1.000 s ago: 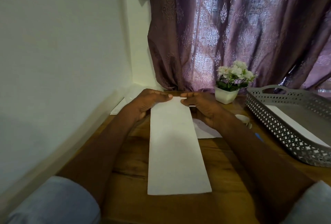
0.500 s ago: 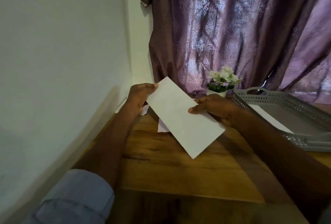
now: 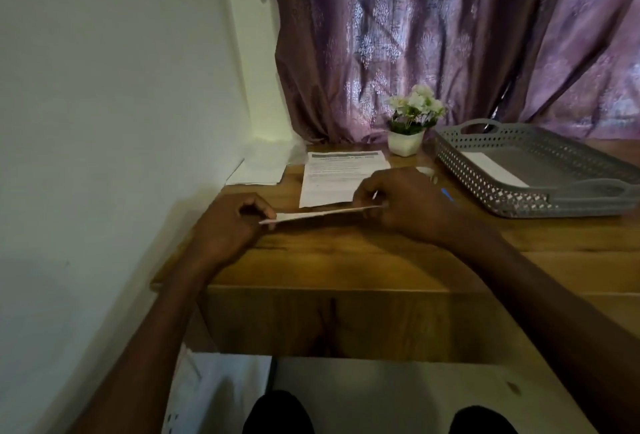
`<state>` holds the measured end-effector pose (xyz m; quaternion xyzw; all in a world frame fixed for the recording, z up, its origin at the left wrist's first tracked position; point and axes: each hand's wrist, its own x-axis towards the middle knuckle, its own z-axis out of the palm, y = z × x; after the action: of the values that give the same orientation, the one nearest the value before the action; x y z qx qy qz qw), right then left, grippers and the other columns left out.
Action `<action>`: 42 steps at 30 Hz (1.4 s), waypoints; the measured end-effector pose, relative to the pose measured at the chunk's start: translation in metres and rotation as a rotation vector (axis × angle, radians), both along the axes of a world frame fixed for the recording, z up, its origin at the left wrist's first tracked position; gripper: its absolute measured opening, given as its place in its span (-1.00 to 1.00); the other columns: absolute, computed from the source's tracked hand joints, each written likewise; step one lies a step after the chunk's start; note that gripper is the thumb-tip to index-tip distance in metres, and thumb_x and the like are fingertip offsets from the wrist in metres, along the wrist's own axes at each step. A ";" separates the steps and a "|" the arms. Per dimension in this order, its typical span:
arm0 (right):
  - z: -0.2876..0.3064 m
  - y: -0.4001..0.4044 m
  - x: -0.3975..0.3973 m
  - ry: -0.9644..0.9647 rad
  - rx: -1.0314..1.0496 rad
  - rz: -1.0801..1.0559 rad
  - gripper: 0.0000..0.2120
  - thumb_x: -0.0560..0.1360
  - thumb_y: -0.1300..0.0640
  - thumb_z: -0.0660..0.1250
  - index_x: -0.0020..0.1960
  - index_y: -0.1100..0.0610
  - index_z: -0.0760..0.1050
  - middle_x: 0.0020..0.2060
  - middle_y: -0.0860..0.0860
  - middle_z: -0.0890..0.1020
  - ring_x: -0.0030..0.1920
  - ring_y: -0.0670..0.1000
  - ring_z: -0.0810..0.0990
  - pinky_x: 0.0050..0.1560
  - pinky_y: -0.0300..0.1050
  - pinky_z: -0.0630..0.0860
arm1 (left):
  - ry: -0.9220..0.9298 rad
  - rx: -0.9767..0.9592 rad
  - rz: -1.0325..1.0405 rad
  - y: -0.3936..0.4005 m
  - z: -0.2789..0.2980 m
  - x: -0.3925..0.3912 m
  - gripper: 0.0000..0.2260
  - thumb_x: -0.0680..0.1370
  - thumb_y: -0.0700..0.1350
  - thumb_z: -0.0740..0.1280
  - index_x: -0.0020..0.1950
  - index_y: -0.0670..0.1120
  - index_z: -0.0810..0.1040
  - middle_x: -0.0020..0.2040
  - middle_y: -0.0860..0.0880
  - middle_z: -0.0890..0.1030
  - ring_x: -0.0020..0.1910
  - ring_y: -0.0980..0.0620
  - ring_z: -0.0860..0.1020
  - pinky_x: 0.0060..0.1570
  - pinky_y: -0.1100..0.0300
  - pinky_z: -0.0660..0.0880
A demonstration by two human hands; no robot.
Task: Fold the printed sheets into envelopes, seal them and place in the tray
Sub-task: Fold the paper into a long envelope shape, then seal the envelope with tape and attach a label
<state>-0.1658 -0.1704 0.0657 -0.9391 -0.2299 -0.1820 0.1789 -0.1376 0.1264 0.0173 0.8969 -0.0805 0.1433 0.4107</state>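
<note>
I've lifted the folded sheet [image 3: 318,214] edge-on before the tray [image 3: 588,205] — left hand [image 3: 228,225] and right hand [image 3: 405,201] pinching its ends — ready for sealing.

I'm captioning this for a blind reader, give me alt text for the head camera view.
Two bare hands, left hand and right hand, hold a folded white sheet edge-on above a wooden table. Behind lie a printed sheet, a flower pot and a grey tray.

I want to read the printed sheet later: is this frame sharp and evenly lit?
Head view: soft throughout, the printed sheet lines blurred, unreadable; dim light, brighter at the curtain; wide-angle bending of the table edge.
</note>
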 end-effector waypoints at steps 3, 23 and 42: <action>-0.024 0.002 -0.017 0.108 -0.074 -0.006 -0.76 0.46 -0.06 0.52 0.11 -0.14 0.63 0.06 -0.18 0.61 0.07 -0.12 0.56 -0.02 -0.14 0.50 | -0.013 0.154 -0.047 0.010 -0.010 -0.008 -0.76 0.62 -0.22 0.37 -0.10 0.10 0.71 0.05 0.13 0.68 0.08 0.12 0.59 0.25 0.06 0.55; -0.070 0.031 0.006 0.344 -0.175 -0.125 -0.43 0.70 -0.23 -0.10 0.67 -0.08 0.02 0.66 -0.07 0.05 0.65 0.01 0.01 0.61 0.20 -0.05 | 0.227 0.797 -0.078 -0.058 -0.023 -0.013 -0.35 0.71 0.27 -0.12 0.70 -0.06 -0.10 0.71 -0.05 -0.09 0.69 -0.05 -0.09 0.63 -0.13 -0.12; -0.071 -0.024 -0.016 0.308 -0.046 -0.386 -0.37 0.67 -0.26 0.03 0.64 0.02 0.11 0.64 0.00 0.16 0.62 0.05 0.15 0.59 0.22 0.11 | 0.111 0.646 -0.188 -0.061 -0.018 -0.019 -0.45 0.76 0.09 0.01 0.70 -0.04 -0.05 0.71 -0.03 -0.03 0.68 -0.04 0.03 0.62 0.01 -0.04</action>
<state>-0.1817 -0.1946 -0.0050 -0.9861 -0.0201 -0.0624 0.1525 -0.1566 0.0651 -0.0007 0.9757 -0.1818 0.0230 0.1205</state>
